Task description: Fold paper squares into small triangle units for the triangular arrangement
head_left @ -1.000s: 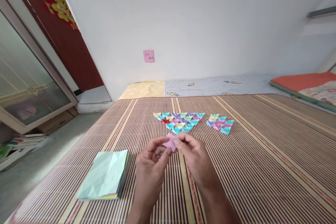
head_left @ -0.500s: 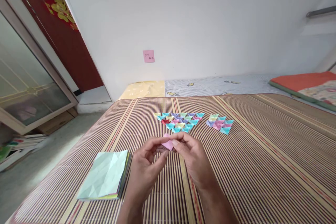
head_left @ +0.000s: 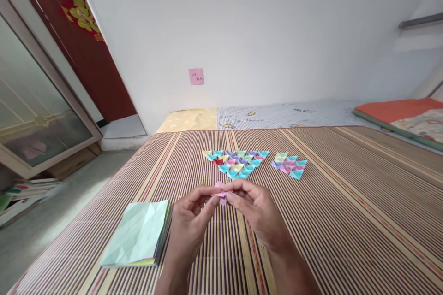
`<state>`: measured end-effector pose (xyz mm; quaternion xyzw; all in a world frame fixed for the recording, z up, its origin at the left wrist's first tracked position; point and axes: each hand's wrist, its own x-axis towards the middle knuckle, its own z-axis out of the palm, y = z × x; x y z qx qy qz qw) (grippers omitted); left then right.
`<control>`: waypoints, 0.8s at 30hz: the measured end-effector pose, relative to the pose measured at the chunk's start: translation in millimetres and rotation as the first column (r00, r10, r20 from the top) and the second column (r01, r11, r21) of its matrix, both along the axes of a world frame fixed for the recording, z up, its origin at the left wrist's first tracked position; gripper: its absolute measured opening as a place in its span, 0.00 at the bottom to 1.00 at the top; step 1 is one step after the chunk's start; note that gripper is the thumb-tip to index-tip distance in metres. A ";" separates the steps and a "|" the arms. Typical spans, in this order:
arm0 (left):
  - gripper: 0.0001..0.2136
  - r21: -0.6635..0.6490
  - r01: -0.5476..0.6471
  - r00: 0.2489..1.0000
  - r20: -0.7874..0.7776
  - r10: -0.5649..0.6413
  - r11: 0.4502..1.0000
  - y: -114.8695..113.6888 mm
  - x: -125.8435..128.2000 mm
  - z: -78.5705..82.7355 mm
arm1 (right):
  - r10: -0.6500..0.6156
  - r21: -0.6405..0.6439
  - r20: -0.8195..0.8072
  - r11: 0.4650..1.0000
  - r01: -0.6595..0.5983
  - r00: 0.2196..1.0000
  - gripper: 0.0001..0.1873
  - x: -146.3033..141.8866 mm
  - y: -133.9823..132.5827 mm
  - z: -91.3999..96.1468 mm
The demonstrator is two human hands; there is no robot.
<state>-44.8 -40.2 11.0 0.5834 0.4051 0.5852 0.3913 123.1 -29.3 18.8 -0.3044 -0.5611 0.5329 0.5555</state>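
A small folded pink paper (head_left: 223,201) is pinched between both hands above the striped mat. My left hand (head_left: 194,216) grips its left side between thumb and fingers. On its right side, the thumb and index finger of my right hand (head_left: 258,207) press close to the left fingertips. Parts of the paper show above and below the fingers; the rest is hidden. Just beyond the hands lie several small folded paper boats (head_left: 238,162) in rows of blue, purple, yellow, pink, green and red. A smaller group of folded paper boats (head_left: 290,166) lies to their right.
A stack of coloured paper (head_left: 136,233) with a creased pale green sheet on top lies left of my hands. Beneath everything is a striped bamboo mat (head_left: 346,221). A pink note (head_left: 196,76) is stuck to the wall. Folded orange bedding (head_left: 398,113) lies far right.
The pink paper has changed shape, with its lower tip now poking out below the fingers. My left thumb has closed up onto it beside the right thumb.
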 end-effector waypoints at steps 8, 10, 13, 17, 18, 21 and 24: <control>0.03 0.065 -0.024 0.999 0.032 0.022 0.998 -1.2 3.5 3.8 | -0.007 0.090 -0.038 0.996 0.010 0.999 0.07 -5.8 0.0 -5.7; 0.04 0.010 -0.027 0.996 0.087 0.026 1.000 -1.4 5.6 5.5 | -0.041 0.097 -0.045 0.994 0.045 0.998 0.07 -7.4 0.0 -5.8; 0.07 -0.101 -0.004 0.976 0.216 0.025 0.995 -0.6 9.0 4.7 | -0.098 0.109 -0.055 0.989 0.104 0.994 0.08 -9.2 0.4 -6.1; 0.10 -0.166 0.002 0.956 0.291 0.047 0.986 0.6 12.1 -1.1 | -0.180 0.138 -0.043 0.973 0.184 0.983 0.08 -12.3 -0.1 -7.0; 0.10 -0.177 0.001 0.953 0.298 0.053 0.984 0.6 12.5 -2.5 | -0.194 0.145 -0.041 0.969 0.198 0.980 0.08 -13.3 -0.5 -7.1; 0.09 -0.205 0.001 0.944 0.322 0.067 0.979 -0.1 12.6 -4.8 | -0.214 0.153 -0.046 0.964 0.219 0.976 0.08 -16.8 -1.7 -6.6; 0.09 -0.201 0.001 0.938 0.339 0.068 0.980 -0.4 12.1 -5.1 | -0.206 0.152 -0.057 0.965 0.213 0.977 0.09 -19.9 -2.2 -5.8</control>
